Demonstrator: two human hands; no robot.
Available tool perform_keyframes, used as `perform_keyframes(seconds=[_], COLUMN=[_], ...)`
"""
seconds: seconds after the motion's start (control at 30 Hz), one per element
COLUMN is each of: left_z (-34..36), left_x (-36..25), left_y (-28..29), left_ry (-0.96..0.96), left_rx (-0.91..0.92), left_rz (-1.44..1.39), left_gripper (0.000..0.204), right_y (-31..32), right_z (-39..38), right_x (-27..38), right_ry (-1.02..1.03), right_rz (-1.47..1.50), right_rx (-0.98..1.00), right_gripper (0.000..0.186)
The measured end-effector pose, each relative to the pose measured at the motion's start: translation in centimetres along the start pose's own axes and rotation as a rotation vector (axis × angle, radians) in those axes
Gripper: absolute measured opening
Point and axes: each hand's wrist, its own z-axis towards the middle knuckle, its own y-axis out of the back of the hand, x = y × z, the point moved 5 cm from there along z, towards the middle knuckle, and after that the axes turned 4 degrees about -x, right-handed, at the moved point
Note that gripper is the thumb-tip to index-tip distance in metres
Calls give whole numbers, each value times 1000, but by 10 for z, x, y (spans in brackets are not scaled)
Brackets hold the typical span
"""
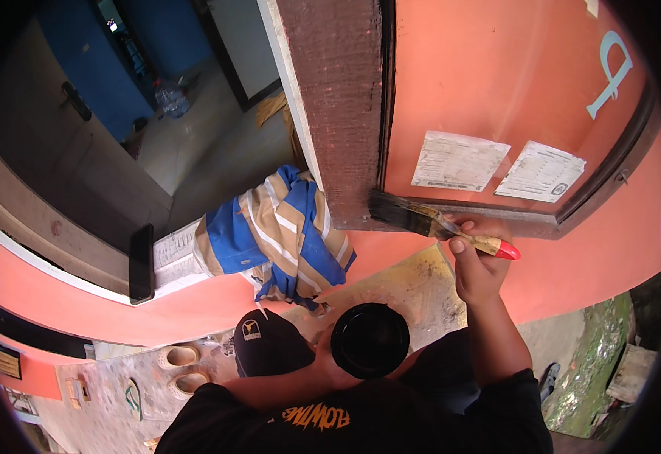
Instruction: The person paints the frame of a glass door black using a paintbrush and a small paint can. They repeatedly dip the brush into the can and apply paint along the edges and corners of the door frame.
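In my right hand point(483, 261) is a paintbrush point(429, 221) with a red-tipped, yellowish handle, pinched near its ferrule. Its dark bristles touch the lower corner of the brown wooden frame point(346, 113), where the wide upright meets the bottom rail point(497, 216). My left hand point(330, 363) holds a round black container point(370, 340) in front of my body. The inside of the container looks black, so its contents cannot be made out. Most of the left fingers are hidden behind it.
A blue, tan and white striped cloth point(277, 234) hangs over the sill. Left of it stands a dark flat object point(141, 265). Two paper sheets point(460, 161) stick to the orange panel. Beige clogs point(179, 356) and a flip-flop point(133, 399) lie on the ground at lower left.
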Motion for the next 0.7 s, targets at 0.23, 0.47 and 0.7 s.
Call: perform_keyframes(seconds=[0.23,0.47,0.7], left_z=[0,4,4], left_x=[4,3,0], left_y=[-9,-12,-10], left_ry=[23,6,29], left_rx=[59,46,35], left_rz=[8,80,36], left_gripper=[86,79,74], right_y=[5,7,6], right_z=[-4,-7,-8], right_x=[-5,-8,-7], right_ry=[57,70,34], right_rz=[-81,-84,44], right_rx=[-24,-43,-82], right_gripper=[17,16,16])
